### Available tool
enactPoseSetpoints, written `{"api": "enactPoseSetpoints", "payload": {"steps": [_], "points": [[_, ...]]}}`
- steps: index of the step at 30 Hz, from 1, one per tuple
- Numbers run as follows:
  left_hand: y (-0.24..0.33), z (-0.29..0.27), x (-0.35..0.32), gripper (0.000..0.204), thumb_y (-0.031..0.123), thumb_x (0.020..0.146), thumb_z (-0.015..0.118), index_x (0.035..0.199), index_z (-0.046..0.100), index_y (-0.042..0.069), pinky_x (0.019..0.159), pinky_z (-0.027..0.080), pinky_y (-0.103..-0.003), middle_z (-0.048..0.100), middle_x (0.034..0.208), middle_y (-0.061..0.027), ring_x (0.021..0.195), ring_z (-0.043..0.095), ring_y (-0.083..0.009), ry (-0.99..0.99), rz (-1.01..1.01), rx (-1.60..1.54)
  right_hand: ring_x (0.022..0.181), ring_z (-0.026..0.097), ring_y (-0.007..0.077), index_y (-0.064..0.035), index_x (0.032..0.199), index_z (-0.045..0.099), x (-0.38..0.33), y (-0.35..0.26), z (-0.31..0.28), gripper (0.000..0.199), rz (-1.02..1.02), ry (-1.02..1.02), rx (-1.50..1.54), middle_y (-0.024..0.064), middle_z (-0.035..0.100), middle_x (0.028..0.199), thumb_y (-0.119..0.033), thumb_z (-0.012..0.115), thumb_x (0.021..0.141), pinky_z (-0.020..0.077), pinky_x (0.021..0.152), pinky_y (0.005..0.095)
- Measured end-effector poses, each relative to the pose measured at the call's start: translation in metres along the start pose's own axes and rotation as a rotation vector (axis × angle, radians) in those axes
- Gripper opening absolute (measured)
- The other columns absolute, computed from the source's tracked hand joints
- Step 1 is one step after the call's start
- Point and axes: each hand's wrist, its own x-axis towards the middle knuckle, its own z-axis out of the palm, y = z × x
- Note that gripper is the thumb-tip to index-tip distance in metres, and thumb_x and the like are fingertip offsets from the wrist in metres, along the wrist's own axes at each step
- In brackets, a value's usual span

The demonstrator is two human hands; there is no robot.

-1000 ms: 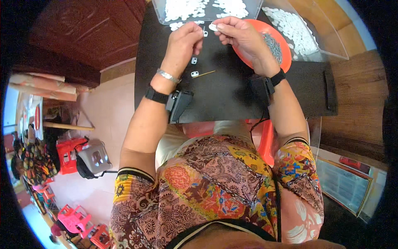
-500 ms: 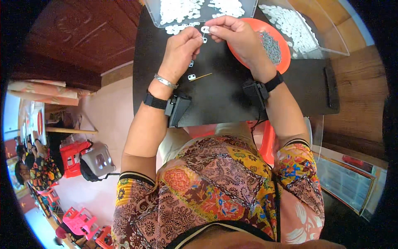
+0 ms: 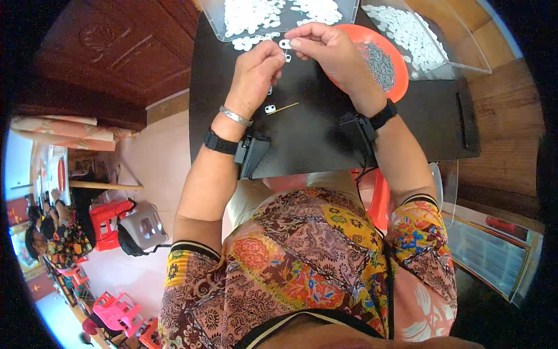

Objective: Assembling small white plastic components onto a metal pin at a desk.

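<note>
My right hand pinches a small white oval plastic piece with a hole between thumb and fingers. Close by, my left hand is closed on a second small white holed piece, just below the first. Something thin seems to run between the two pieces, too small to name. On the dark table under my left wrist lies another white two-holed piece, touching a thin gold-coloured stick. One more white piece is partly hidden behind my left hand.
An orange-red plate of grey metal screws or pins sits beside my right hand. A clear tray of white pieces stands at the far edge, and a clear box with more at far right. The black table ends before my lap.
Both hands keep their pinch at nearly the same place. The white pieces between them have shifted very slightly, and the whole view has moved a little to the right.
</note>
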Motion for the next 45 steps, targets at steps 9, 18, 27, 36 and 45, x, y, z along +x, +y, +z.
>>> {"api": "enactPoseSetpoints", "payload": {"steps": [9, 18, 27, 36, 45], "points": [[-0.002, 0.001, 0.0, 0.014, 0.013, 0.084, 0.052, 0.072, 0.052, 0.005, 0.048, 0.035, -0.022, 0.049, 0.059, 0.0012, 0.052, 0.045, -0.0069, 0.053, -0.008, -0.01, 0.076, 0.053, 0.0045, -0.0013, 0.102, 0.063, -0.001, 0.004, 0.002, 0.021, 0.015, -0.017, -0.098, -0.002, 0.061, 0.084, -0.013, 0.06, 0.086, 0.0433, 0.07, 0.0195], [-0.003, 0.0, 0.002, 0.015, 0.014, 0.085, 0.051, 0.073, 0.05, 0.005, 0.047, 0.036, -0.022, 0.05, 0.059, 0.0008, 0.051, 0.045, -0.0074, 0.019, -0.036, -0.039, 0.077, 0.053, 0.0044, -0.0018, 0.103, 0.062, -0.001, 0.0, 0.0, 0.02, 0.031, -0.061, -0.076, -0.0027, 0.061, 0.085, -0.013, 0.06, 0.086, 0.0439, 0.071, 0.02], [-0.007, 0.003, 0.001, 0.016, 0.015, 0.087, 0.051, 0.075, 0.051, 0.004, 0.046, 0.037, -0.022, 0.05, 0.061, 0.0005, 0.05, 0.045, -0.0067, 0.068, 0.026, -0.097, 0.076, 0.053, 0.0043, -0.001, 0.106, 0.06, -0.001, -0.002, 0.003, 0.024, -0.008, -0.06, -0.084, -0.0019, 0.06, 0.087, -0.01, 0.062, 0.084, 0.0444, 0.071, 0.0193], [-0.003, 0.005, -0.002, 0.014, 0.014, 0.088, 0.051, 0.078, 0.053, 0.005, 0.046, 0.036, -0.02, 0.052, 0.062, 0.0007, 0.051, 0.046, -0.0062, 0.101, 0.027, -0.202, 0.072, 0.051, 0.0018, -0.0005, 0.108, 0.055, -0.007, -0.002, 0.017, 0.03, -0.071, -0.015, -0.224, -0.0036, 0.053, 0.08, -0.002, 0.065, 0.079, 0.0443, 0.066, 0.0166], [0.001, 0.003, -0.001, 0.019, 0.018, 0.089, 0.049, 0.077, 0.054, 0.005, 0.046, 0.035, -0.019, 0.051, 0.062, 0.0014, 0.051, 0.045, -0.0054, 0.068, 0.041, -0.176, 0.068, 0.051, 0.0016, -0.0009, 0.107, 0.056, -0.009, -0.007, 0.019, 0.031, -0.072, -0.037, -0.228, -0.0033, 0.053, 0.078, -0.004, 0.067, 0.079, 0.0433, 0.062, 0.0162]]}}
